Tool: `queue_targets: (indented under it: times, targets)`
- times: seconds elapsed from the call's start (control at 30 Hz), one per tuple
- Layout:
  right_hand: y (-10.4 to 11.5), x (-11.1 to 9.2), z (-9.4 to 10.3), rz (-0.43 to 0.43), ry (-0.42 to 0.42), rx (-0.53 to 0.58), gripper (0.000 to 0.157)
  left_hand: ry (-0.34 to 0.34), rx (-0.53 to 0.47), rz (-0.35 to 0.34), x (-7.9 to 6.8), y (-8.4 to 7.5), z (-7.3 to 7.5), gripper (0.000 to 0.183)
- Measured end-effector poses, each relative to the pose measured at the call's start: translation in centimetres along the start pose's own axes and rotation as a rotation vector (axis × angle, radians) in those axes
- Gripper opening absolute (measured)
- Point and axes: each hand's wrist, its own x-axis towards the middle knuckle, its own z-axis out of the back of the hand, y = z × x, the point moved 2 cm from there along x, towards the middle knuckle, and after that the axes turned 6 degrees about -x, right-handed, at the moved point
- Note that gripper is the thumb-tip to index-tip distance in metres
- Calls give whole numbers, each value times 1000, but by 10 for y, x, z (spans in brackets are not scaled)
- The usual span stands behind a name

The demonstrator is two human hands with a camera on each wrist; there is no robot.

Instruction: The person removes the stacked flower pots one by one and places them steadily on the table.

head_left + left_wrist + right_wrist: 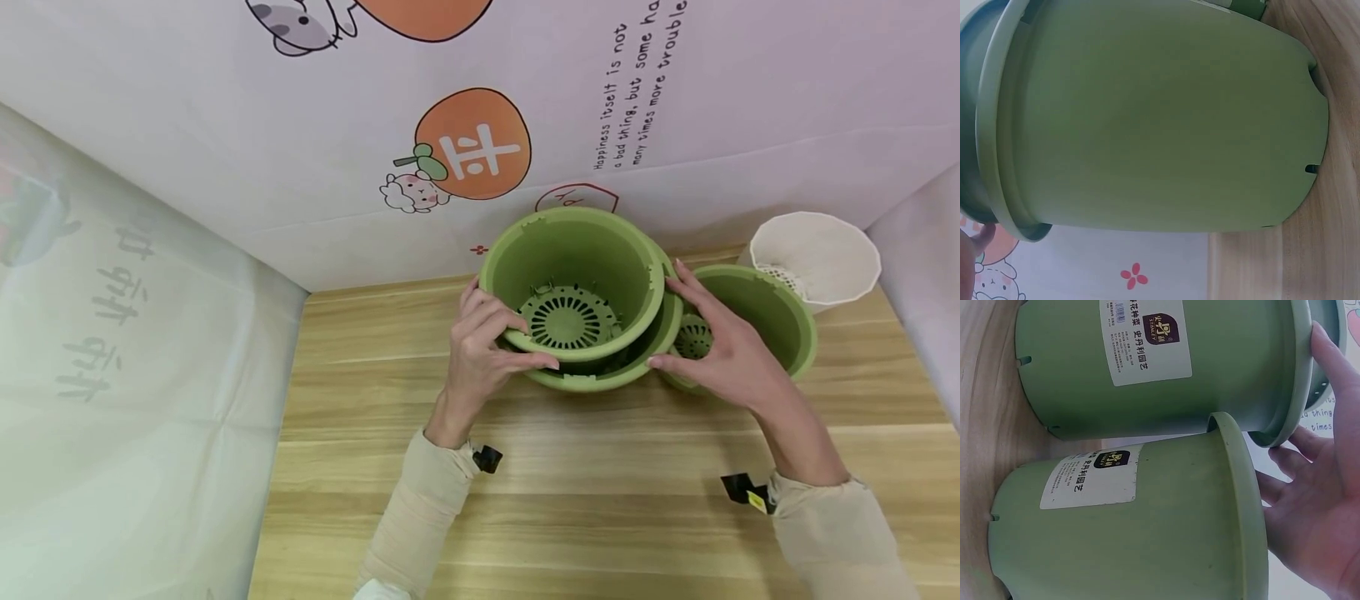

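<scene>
A green plastic flowerpot (pixel 577 242) with a slotted base sits tilted inside a second green flowerpot (pixel 592 382), whose rim shows below and to its right. My left hand (pixel 483 342) grips the inner pot's rim at its left side, fingers over the lip and thumb across the front. On the right, my right hand (pixel 723 350) holds the outer pot's rim with thumb and fingertips spread apart along it. The outer pot's labelled side (pixel 1229 356) shows in the right wrist view. Its plain wall (pixel 1166 125) fills the left wrist view.
A third green flowerpot (pixel 801 337) stands right beside the nested pair, partly behind my right hand. Beyond it, against the back right corner, is a white pot (pixel 832 250) with a perforated base. The wooden tabletop (pixel 600 517) meets a printed cloth wall (pixel 337 167) behind the pots.
</scene>
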Motion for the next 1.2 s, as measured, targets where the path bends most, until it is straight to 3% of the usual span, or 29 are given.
queue_targets:
  times: [0.17, 0.4, 0.73, 1.2]
  targets:
    - [0, 0, -1, -4, -2, -3, 105, -20, 9, 1, 2, -2, 0, 60]
    - [0, 0, -2, -5, -6, 2, 104, -31, 22, -7, 6, -5, -2, 60]
    - [-2, 0, -2, 6, -19, 0, 103, -115, -3, -46, 17, -5, 1, 61]
    - [-3, -1, -4, 0, -28, 9, 104, -155, -14, -53, 23, -6, 4, 62]
